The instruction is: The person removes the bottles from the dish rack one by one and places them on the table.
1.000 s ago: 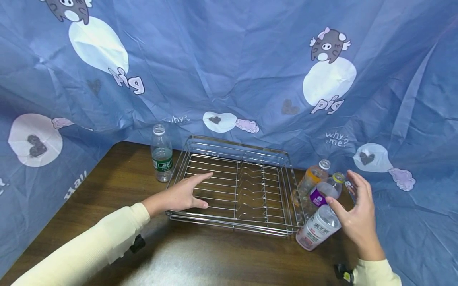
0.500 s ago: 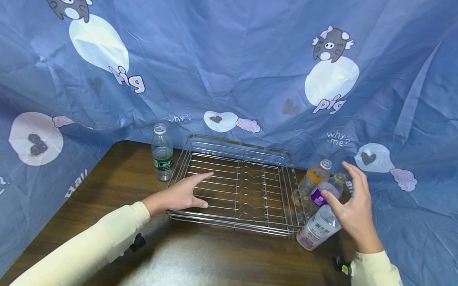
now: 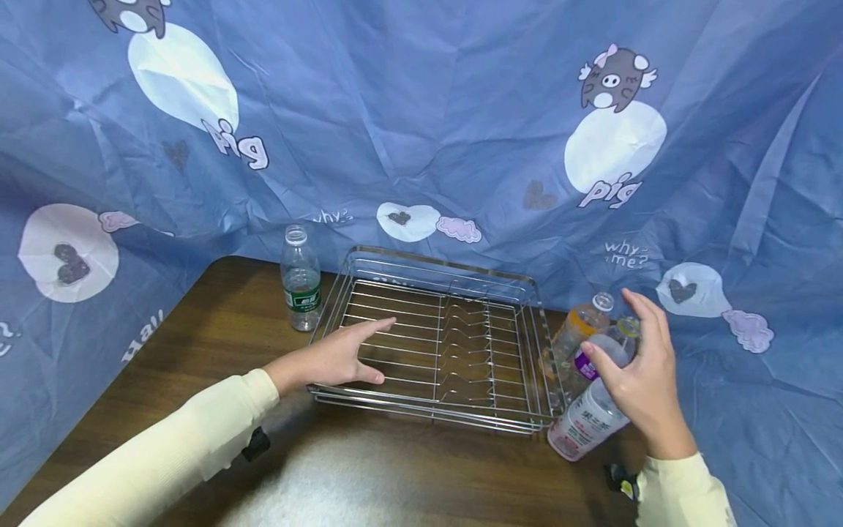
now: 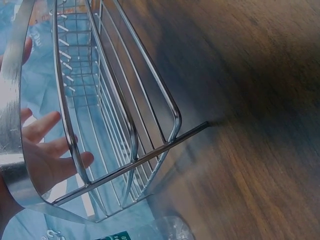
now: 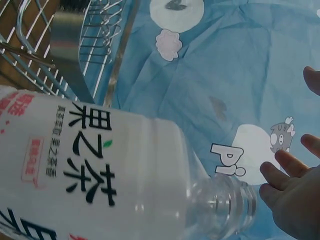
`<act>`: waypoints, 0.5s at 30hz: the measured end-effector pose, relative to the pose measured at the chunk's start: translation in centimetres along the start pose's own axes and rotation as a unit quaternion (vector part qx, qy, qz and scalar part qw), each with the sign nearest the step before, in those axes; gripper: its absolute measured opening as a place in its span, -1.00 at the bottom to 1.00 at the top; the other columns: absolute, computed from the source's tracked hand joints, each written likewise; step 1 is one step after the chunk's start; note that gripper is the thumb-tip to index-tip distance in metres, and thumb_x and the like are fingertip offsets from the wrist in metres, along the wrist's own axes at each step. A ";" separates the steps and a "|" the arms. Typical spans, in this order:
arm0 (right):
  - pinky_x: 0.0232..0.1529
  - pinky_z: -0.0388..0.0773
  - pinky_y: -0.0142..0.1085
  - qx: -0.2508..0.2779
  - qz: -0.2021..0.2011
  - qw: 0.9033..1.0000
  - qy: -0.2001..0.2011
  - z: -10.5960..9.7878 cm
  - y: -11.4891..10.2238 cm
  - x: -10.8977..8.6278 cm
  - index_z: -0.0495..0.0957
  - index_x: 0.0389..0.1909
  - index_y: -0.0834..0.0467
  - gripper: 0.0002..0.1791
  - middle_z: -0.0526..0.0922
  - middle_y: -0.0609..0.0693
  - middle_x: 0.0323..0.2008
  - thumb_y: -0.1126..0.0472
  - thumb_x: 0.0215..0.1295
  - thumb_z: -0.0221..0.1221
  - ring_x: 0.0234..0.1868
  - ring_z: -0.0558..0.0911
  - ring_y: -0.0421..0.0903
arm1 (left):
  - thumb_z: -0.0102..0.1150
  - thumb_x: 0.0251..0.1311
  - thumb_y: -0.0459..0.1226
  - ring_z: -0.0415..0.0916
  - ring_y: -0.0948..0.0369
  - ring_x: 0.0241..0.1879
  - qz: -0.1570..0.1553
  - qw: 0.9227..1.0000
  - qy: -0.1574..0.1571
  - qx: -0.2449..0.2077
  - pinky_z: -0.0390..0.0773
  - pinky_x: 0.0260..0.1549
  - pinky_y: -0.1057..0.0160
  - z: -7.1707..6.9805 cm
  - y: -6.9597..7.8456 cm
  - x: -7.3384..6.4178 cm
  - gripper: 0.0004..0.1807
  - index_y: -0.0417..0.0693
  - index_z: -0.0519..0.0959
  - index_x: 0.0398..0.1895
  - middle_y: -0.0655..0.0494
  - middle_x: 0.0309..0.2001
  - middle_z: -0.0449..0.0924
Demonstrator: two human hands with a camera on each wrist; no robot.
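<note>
A shiny wire dish rack (image 3: 448, 264) stands on the brown table. My left hand (image 3: 337, 359) is over its left part, fingers extended and thumb apart, holding nothing. In the left wrist view, the fingers (image 4: 55, 147) show behind the rack's wires. My right hand (image 3: 642, 384) is above the bottles at the right, thumb and fingers spread, nothing between them. Nearest it is a clear bottle with a white label (image 3: 585, 424); in the right wrist view its uncapped neck (image 5: 227, 202) points toward the fingers. Behind stand a purple-labelled bottle (image 3: 585, 367), partly hidden by the hand, and an orange-labelled one (image 3: 582, 324).
Left of the rack, a clear bottle with a green label (image 3: 302, 296) stands upright near the table's back edge. A blue curtain (image 3: 421, 132) with pig prints hangs right behind the table. The bottles on the right stand close together against the rack's side.
My right hand has shifted up and left in the head view, now overlapping more of the purple-labelled and white-labelled bottles. My left hand keeps its place over the rack.
</note>
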State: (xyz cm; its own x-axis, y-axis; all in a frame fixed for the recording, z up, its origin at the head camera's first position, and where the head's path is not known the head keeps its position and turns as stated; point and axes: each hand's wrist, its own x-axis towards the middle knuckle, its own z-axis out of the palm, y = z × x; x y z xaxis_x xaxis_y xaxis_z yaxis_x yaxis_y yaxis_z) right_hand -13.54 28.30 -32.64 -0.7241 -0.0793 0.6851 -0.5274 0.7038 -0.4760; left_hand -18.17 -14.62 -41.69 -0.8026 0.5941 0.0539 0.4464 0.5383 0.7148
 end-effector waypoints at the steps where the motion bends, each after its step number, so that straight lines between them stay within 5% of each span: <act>1: 0.40 0.10 -0.39 0.002 0.000 1.000 -0.001 0.1 0.0 0.0 0.32 0.46 0.20 0.00 0.36 0.25 0.36 0.35 -0.11 0.49 0.36 0.32 0.19 | 0.53 0.05 -0.17 0.19 -0.14 0.44 0.001 1.000 -0.002 -0.001 0.16 0.42 -0.14 0.0 0.0 0.0 0.06 -0.24 0.12 0.55 -0.25 0.44 0.27; 15: 0.35 0.15 -0.38 0.026 -0.012 0.999 -0.028 1.7 -0.7 -0.4 0.31 0.46 0.20 0.00 0.34 0.22 0.38 0.41 -0.09 0.50 0.36 0.31 0.17 | 0.53 0.05 -0.16 0.20 -0.17 0.43 0.004 1.000 0.000 0.004 0.17 0.41 -0.17 0.0 -0.2 -0.1 0.06 -0.25 0.12 0.55 -0.28 0.43 0.29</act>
State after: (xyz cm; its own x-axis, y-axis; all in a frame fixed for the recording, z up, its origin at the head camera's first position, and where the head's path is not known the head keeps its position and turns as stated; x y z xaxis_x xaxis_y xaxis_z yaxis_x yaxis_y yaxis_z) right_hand -13.69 26.65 -33.53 -0.7337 -0.1363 0.6657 -0.5668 0.6632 -0.4889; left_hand -18.21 -14.74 -41.86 -0.7985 0.5991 0.0596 0.4561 0.5374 0.7093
